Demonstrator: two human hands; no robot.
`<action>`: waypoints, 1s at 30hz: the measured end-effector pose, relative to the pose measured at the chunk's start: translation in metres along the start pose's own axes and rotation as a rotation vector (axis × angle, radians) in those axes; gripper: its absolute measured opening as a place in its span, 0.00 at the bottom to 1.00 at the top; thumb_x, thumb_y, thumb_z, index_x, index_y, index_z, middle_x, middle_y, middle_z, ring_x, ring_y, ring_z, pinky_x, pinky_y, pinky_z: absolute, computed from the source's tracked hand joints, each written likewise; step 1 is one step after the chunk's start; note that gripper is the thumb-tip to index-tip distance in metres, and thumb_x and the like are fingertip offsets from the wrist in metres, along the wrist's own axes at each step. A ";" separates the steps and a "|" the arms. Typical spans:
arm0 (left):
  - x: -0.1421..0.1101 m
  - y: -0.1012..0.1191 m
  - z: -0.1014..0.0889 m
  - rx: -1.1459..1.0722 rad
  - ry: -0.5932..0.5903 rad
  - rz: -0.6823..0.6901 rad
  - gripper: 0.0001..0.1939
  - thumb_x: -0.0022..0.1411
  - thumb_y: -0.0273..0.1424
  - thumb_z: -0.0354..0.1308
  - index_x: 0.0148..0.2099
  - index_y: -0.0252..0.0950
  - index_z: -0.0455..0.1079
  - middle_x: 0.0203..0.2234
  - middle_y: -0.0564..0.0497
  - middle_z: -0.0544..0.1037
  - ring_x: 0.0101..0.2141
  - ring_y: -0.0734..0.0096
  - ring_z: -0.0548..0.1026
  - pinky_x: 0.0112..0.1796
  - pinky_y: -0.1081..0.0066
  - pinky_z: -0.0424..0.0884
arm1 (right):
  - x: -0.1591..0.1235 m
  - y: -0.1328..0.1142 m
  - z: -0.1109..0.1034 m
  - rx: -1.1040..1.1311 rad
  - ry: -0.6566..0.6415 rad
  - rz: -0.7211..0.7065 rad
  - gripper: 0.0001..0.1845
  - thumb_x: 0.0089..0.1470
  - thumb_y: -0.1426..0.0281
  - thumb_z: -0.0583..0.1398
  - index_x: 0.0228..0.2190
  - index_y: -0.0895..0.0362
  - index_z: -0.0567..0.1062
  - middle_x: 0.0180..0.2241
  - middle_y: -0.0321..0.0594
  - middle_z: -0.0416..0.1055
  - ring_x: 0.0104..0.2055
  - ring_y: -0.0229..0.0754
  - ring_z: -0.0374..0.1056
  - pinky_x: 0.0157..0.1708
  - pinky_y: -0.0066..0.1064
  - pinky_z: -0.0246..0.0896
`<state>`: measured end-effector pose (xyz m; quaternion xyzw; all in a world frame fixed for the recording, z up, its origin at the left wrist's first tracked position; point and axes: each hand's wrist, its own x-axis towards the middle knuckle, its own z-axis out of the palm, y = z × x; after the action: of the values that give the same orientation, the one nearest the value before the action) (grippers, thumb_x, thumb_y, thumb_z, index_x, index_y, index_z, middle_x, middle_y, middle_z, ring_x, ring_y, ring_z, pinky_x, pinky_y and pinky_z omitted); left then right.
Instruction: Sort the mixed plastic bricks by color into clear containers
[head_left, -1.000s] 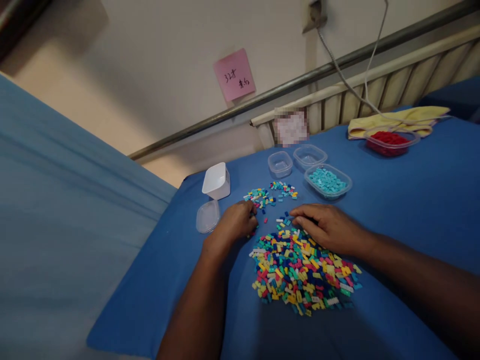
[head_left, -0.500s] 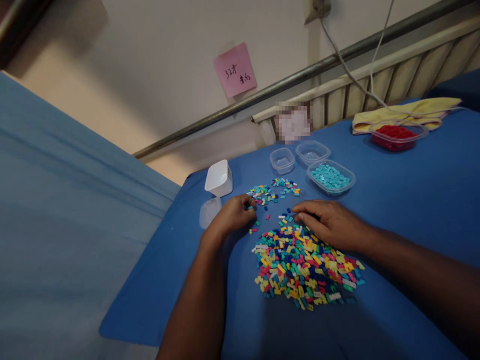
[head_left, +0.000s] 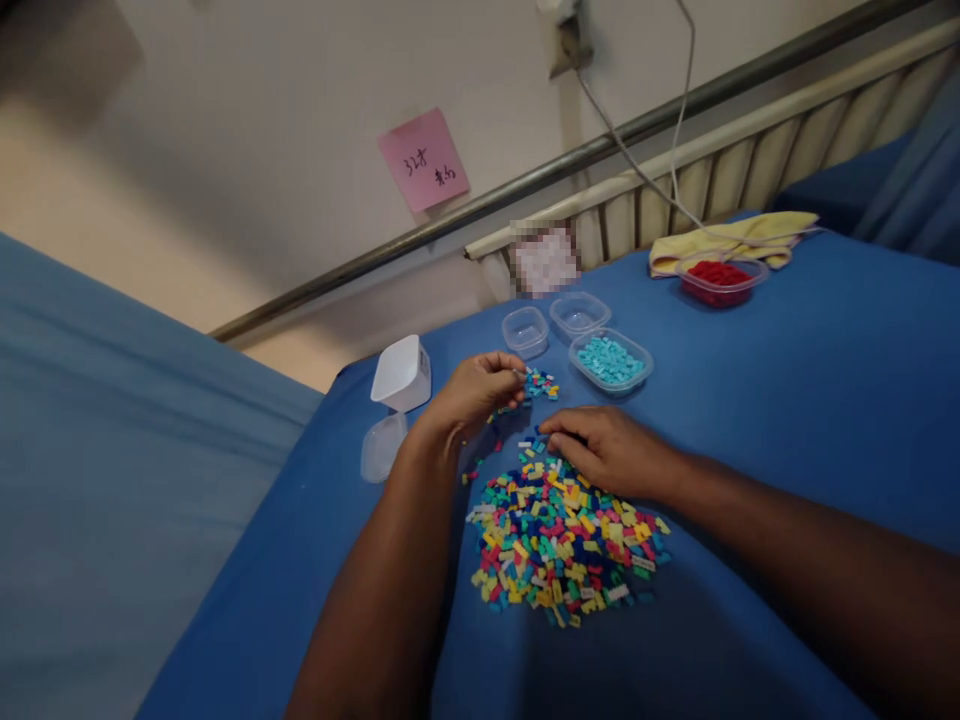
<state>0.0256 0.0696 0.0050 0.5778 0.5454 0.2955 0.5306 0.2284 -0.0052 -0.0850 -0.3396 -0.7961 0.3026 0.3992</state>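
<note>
Blue cover (head_left: 787, 400): bears brick pile (head_left: 562, 550), near side.
Right hand (head_left: 611, 450): nearer, at pile's far edge; grip undetermined.
Left hand (head_left: 480, 390): by far cluster (head_left: 543, 386); grip undetermined.

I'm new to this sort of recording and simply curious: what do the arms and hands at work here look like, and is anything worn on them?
The left hand and right hand are human and ungloved. No sleeve, watch or bracelet shows; anything as small as a thin ring can't be ruled out.
</note>
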 end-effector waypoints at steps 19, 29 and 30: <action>0.046 0.037 0.042 0.791 -0.118 0.455 0.13 0.69 0.27 0.59 0.50 0.33 0.83 0.41 0.46 0.86 0.40 0.64 0.82 0.47 0.65 0.77 | 0.001 0.000 -0.002 0.032 0.017 0.017 0.13 0.69 0.73 0.59 0.49 0.52 0.82 0.45 0.41 0.85 0.46 0.47 0.80 0.48 0.40 0.71; 0.009 -0.044 0.001 1.148 -0.285 0.638 0.30 0.63 0.22 0.61 0.68 0.34 0.73 0.68 0.38 0.71 0.69 0.54 0.70 0.69 0.55 0.65 | 0.000 0.001 -0.001 0.033 0.010 0.022 0.13 0.68 0.72 0.58 0.48 0.52 0.82 0.44 0.41 0.85 0.45 0.47 0.81 0.45 0.38 0.72; 0.004 -0.045 -0.001 1.162 -0.287 0.639 0.30 0.64 0.21 0.61 0.67 0.34 0.74 0.68 0.38 0.72 0.68 0.55 0.70 0.69 0.55 0.65 | 0.000 0.001 -0.002 0.041 0.011 0.029 0.13 0.68 0.72 0.58 0.48 0.52 0.82 0.43 0.41 0.85 0.45 0.47 0.81 0.45 0.38 0.72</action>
<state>0.0110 0.0670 -0.0380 0.9354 0.3421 0.0169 0.0877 0.2302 -0.0049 -0.0847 -0.3445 -0.7827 0.3226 0.4058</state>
